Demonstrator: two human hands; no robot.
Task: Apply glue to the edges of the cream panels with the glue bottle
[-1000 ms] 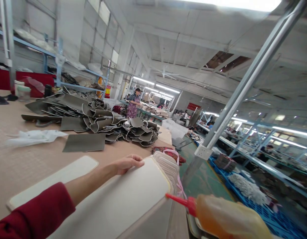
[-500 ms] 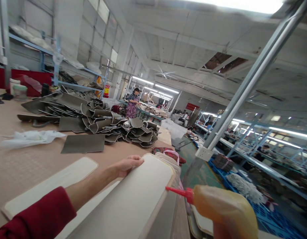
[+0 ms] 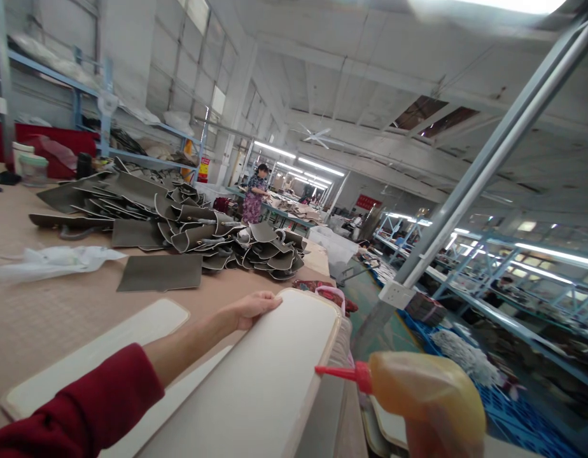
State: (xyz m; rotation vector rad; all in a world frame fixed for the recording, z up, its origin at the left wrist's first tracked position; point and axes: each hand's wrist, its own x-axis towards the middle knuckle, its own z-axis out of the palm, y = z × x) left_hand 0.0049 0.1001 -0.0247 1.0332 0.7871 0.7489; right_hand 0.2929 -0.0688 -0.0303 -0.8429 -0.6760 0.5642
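My left hand (image 3: 256, 308), in a red sleeve, pinches the far left edge of a long white panel (image 3: 260, 375) with rounded corners and a pale yellowish border. The panel is tilted and runs toward me. At its right edge is the red nozzle tip of a squeeze bottle (image 3: 422, 388) holding amber liquid, seemingly glue; I cannot tell whether the tip touches. The bottle's lower end runs out of the picture, and my right hand does not show. Another white panel (image 3: 98, 350) lies flat on the table to the left, with part of one more under my left forearm.
A heap of dark grey-green cut pieces (image 3: 189, 222) covers the table's far side, with a single flat piece (image 3: 159, 273) and a crumpled white plastic bag (image 3: 65, 261) nearer. A slanted metal post (image 3: 466, 191) stands right, beside blue crates (image 3: 527, 413). Another person (image 3: 254, 194) stands farther off.
My left hand and the panel have shifted slightly right and up in the picture. The nozzle tip sits a little lower along the panel's right edge.
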